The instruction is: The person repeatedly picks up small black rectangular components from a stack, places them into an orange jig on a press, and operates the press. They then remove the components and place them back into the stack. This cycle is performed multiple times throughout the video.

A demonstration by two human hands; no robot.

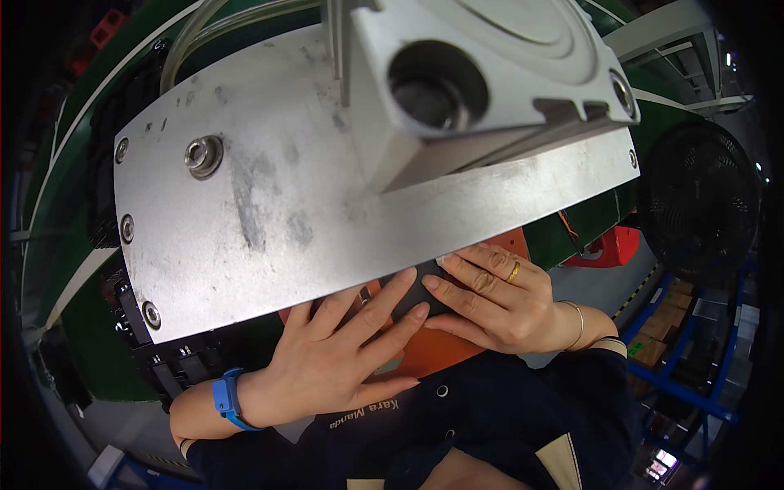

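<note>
Overhead, a metal plate [269, 204] loomed; left hand [343, 351] and right hand [490, 298] pressed flat, grasping nothing, on a dark sheet [420, 290] at the orange pad [433, 347]'s edge; fingers could get pinched.

Two hands: left hand [327, 355], right hand [490, 298]. One grey metal plate [269, 220], four small bolts on it, one big bolt [203, 155]. One black fan [698, 200]. One blue wristband [229, 398], one gold ring [514, 272].
</note>
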